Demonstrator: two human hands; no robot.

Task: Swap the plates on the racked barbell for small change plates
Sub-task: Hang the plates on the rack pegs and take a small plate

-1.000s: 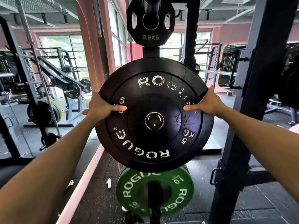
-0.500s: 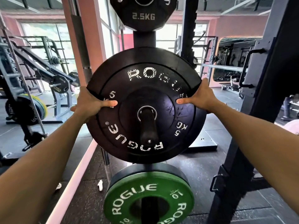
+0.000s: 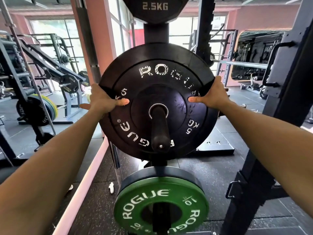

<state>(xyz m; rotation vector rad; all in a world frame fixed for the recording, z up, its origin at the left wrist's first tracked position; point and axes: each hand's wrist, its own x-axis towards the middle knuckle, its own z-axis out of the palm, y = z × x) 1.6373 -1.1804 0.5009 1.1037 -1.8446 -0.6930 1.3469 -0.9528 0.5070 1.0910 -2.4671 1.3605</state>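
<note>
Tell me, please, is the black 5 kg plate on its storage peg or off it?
On: the peg passes through the black 5 kg plate.

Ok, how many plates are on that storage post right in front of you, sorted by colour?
Black: 3, namely the 2.5 kg plate on top, the 5 kg plate that the left hand and right hand hold, and a plate behind the green one.
Green: 1, the 10 plate.
Total: 4.

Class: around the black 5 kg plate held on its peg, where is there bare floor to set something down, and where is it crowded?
Bare: speckled floor between green plate and right upright. Crowded: 2.5 kg plate above the black plate; both rims taken by left hand and right hand.
</note>
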